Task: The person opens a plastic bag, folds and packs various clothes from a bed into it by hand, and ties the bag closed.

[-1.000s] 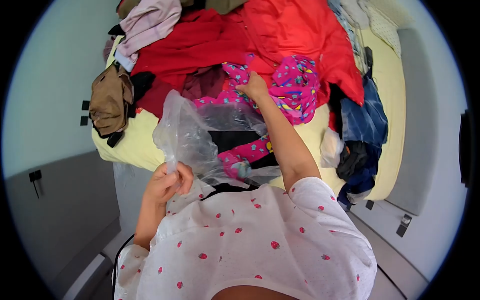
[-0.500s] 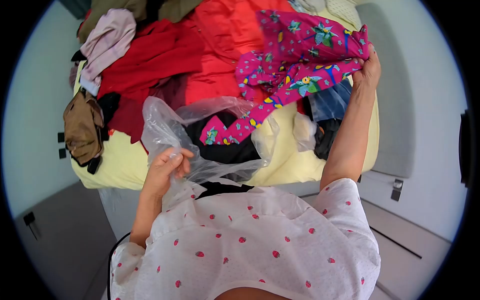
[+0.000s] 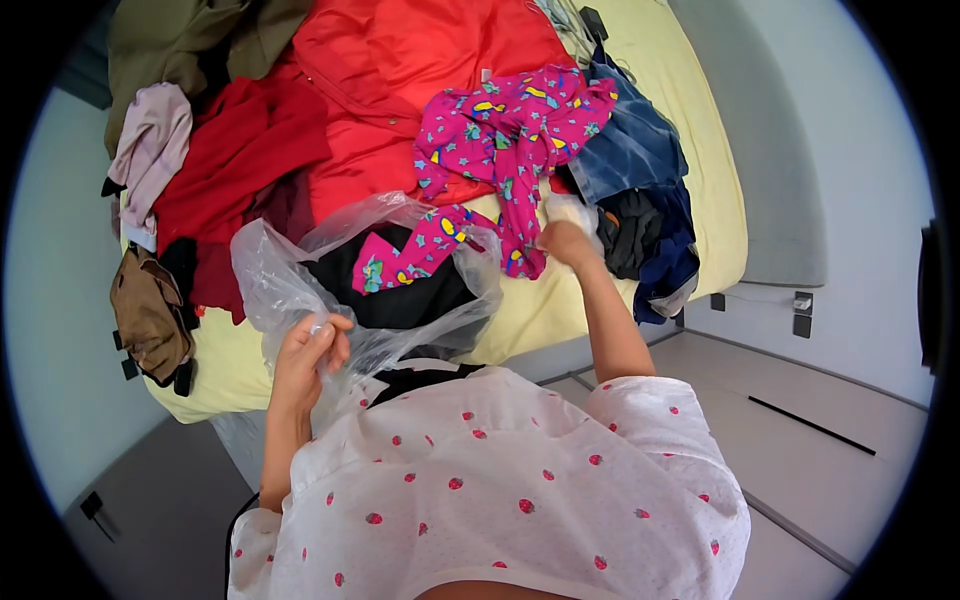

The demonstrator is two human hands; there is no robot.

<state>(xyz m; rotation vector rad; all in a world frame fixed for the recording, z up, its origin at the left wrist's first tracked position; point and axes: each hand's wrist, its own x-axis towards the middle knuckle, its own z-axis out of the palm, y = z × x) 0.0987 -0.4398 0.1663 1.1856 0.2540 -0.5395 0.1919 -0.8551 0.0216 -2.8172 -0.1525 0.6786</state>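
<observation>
My left hand [image 3: 313, 350] is closed on the near rim of a clear plastic bag [image 3: 268, 275], which lies open at the bed's near edge. Inside the bag is black cloth [image 3: 350, 272]. A magenta garment [image 3: 470, 125] printed with stars and flowers is spread above the bag, and one long narrow end lies across its mouth. My right hand [image 3: 570, 243] has curled fingers at the edge of another hanging part of that garment, seemingly gripping it. A small whitish bundle [image 3: 572, 210] sits right behind this hand, partly covered by it.
A red puffy jacket [image 3: 360, 150], red knitwear [image 3: 240, 135], a pale pink garment [image 3: 152, 145] and a brown bag-like item [image 3: 150, 315] are heaped on the yellow-sheeted bed [image 3: 712, 150]. Jeans [image 3: 630, 140] and dark rolled clothes [image 3: 630, 235] lie right. A drawer front [image 3: 800, 390] stands at lower right.
My right hand has let go of the garment's raised upper end and come down and left to its lower part. The garment now lies lower on the pile; my left hand still holds the bag.
</observation>
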